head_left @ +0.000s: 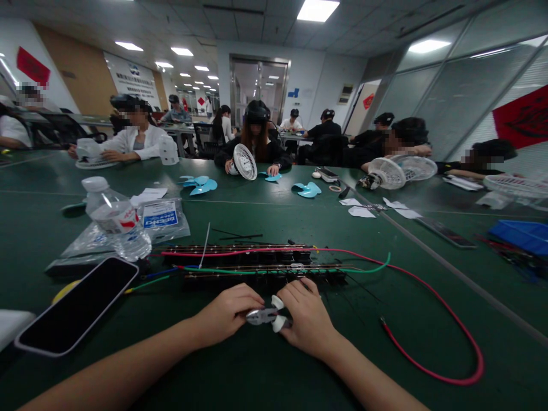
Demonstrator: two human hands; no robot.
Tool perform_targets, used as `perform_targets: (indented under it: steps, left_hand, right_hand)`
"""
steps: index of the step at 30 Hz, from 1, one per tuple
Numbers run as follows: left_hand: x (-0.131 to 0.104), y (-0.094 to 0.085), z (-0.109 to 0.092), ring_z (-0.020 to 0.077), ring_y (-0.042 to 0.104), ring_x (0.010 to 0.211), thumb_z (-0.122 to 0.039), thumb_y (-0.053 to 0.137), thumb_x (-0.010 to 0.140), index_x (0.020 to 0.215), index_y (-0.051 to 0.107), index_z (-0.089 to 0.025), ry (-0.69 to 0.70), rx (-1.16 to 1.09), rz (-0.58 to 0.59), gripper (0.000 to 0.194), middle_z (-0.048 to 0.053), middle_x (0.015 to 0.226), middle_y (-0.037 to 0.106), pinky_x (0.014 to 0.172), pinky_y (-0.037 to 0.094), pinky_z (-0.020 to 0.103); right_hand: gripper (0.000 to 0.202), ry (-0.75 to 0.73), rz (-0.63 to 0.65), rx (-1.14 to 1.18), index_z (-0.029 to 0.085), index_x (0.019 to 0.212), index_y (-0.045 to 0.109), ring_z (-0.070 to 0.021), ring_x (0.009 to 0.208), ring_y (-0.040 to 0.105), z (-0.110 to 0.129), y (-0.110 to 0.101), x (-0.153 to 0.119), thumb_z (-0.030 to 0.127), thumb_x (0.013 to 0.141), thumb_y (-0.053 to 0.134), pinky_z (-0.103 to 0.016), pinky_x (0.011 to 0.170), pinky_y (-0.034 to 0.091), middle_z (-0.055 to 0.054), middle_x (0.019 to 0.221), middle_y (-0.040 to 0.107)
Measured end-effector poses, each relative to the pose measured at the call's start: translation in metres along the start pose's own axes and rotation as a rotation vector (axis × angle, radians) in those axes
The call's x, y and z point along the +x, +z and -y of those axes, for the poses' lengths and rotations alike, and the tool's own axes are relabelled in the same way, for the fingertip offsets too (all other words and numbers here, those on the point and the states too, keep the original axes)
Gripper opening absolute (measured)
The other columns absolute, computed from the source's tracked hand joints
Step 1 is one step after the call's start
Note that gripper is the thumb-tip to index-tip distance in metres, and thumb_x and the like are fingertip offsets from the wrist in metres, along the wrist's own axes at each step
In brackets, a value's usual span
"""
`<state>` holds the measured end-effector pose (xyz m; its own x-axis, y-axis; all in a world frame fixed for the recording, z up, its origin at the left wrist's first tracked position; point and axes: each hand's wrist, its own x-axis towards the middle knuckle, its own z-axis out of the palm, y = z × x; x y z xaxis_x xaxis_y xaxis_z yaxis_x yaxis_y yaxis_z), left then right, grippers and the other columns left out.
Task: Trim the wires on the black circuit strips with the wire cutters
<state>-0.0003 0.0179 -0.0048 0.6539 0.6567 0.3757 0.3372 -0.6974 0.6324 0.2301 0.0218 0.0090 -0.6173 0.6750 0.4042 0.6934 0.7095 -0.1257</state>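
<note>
My right hand (306, 314) is wrapped round the white-handled pliers (260, 315), whose metal jaws point left. Close to those jaws, my left hand (229, 311) has its fingers curled together; whatever they hold is hidden. Just beyond both hands lie two long black strips (265, 279) with rows of metal contacts. A thick red wire (445, 308) runs along them and loops round to the right, its bare end lying on the table. The green wire (368, 270) crosses the nearer strip, and a thin white cable tie (205, 245) sticks up at the strips' left part.
On the left are a phone (81, 305), a water bottle (115, 220) and a plastic bag (166, 220). Blue fan blades (306, 189) and white fan guards (386, 173) lie farther back, where several people sit. A blue tray (520, 236) stands at right on the green table (428, 354).
</note>
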Motion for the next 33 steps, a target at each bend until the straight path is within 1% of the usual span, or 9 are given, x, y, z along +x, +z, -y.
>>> perform_targets:
  steps: [3, 9, 11, 15, 18, 21, 25, 29, 33]
  left_hand:
    - [-0.0001, -0.0007, -0.0022, 0.0192, 0.056, 0.097, -0.001, 0.049, 0.083, 0.105, 0.063, -0.017, -0.029, -0.007, -0.013, 0.031, 0.008, 0.103, 0.066, 0.085, 0.048, 0.037]
    - [-0.0002, -0.0027, -0.0072, 0.0185, 0.055, 0.092, -0.006, 0.049, 0.086, 0.103, 0.061, -0.016, -0.089, -0.001, -0.034, 0.022, 0.007, 0.097, 0.063, 0.082, 0.047, 0.035]
    - [-0.0001, -0.0033, -0.0081, 0.0181, 0.055, 0.091, -0.008, 0.049, 0.088, 0.104, 0.060, -0.016, -0.103, -0.001, -0.039, 0.021, 0.007, 0.097, 0.063, 0.082, 0.047, 0.034]
    - [0.0002, -0.0040, -0.0090, 0.0181, 0.055, 0.087, -0.016, 0.048, 0.091, 0.100, 0.059, -0.015, -0.113, 0.017, -0.052, 0.014, 0.007, 0.094, 0.062, 0.078, 0.048, 0.034]
    - [0.0004, -0.0040, -0.0090, 0.0182, 0.055, 0.087, -0.018, 0.047, 0.092, 0.097, 0.060, -0.015, -0.109, 0.018, -0.064, 0.014, 0.007, 0.093, 0.062, 0.079, 0.048, 0.034]
    - [0.0004, -0.0043, -0.0088, 0.0182, 0.055, 0.087, -0.017, 0.047, 0.092, 0.101, 0.060, -0.015, -0.110, 0.009, -0.070, 0.016, 0.008, 0.094, 0.062, 0.079, 0.048, 0.034]
    - [-0.0004, -0.0049, -0.0078, 0.0188, 0.057, 0.090, -0.015, 0.047, 0.091, 0.109, 0.060, -0.016, -0.111, -0.015, -0.072, 0.022, 0.008, 0.098, 0.064, 0.081, 0.048, 0.035]
    - [-0.0011, -0.0040, -0.0058, 0.0186, 0.057, 0.090, -0.013, 0.047, 0.091, 0.109, 0.060, -0.017, -0.107, -0.019, -0.076, 0.023, 0.008, 0.098, 0.064, 0.081, 0.048, 0.035]
    - [-0.0012, -0.0026, -0.0039, 0.0183, 0.057, 0.091, -0.013, 0.047, 0.091, 0.109, 0.060, -0.017, -0.113, -0.013, -0.076, 0.023, 0.007, 0.098, 0.064, 0.082, 0.048, 0.035]
  right_hand:
    - [0.017, 0.024, 0.017, 0.017, 0.019, 0.086, 0.055, -0.0208, 0.081, 0.049, 0.0022, -0.0006, 0.0011, 0.028, 0.072, 0.060, -0.038, 0.089, 0.028, -0.004, 0.084, 0.058]
    - [0.035, 0.081, -0.016, 0.038, 0.019, 0.101, 0.053, -0.0228, 0.087, 0.050, -0.0002, -0.0059, 0.0014, 0.026, 0.068, 0.061, -0.040, 0.090, 0.028, -0.006, 0.092, 0.059]
    - [0.033, 0.091, -0.052, 0.038, 0.018, 0.098, 0.051, -0.0228, 0.086, 0.050, -0.0013, -0.0068, 0.0009, 0.025, 0.067, 0.060, -0.040, 0.089, 0.029, -0.006, 0.090, 0.059]
    - [0.020, 0.127, -0.118, 0.035, 0.019, 0.084, 0.047, -0.0223, 0.081, 0.050, -0.0038, -0.0070, 0.0002, 0.025, 0.068, 0.056, -0.040, 0.086, 0.032, -0.006, 0.083, 0.056]
    - [0.014, 0.139, -0.102, 0.036, 0.020, 0.076, 0.044, -0.0219, 0.080, 0.050, -0.0052, -0.0073, 0.0006, 0.024, 0.069, 0.055, -0.041, 0.087, 0.032, -0.006, 0.081, 0.056]
    - [0.012, 0.127, -0.059, 0.027, 0.021, 0.073, 0.045, -0.0226, 0.082, 0.050, -0.0053, -0.0078, 0.0009, 0.024, 0.069, 0.056, -0.040, 0.086, 0.032, -0.006, 0.082, 0.057]
    - [0.014, 0.108, -0.037, 0.016, 0.020, 0.076, 0.047, -0.0247, 0.088, 0.050, -0.0041, -0.0076, -0.0003, 0.025, 0.069, 0.058, -0.041, 0.086, 0.032, -0.008, 0.089, 0.059]
    - [0.019, 0.123, -0.021, 0.039, 0.020, 0.083, 0.048, -0.0275, 0.099, 0.049, -0.0031, -0.0072, -0.0015, 0.025, 0.068, 0.059, -0.042, 0.089, 0.031, -0.011, 0.100, 0.060]
    - [0.021, 0.119, -0.026, 0.025, 0.019, 0.088, 0.049, -0.0287, 0.104, 0.049, -0.0033, -0.0054, -0.0016, 0.024, 0.069, 0.059, -0.044, 0.091, 0.030, -0.012, 0.105, 0.059]
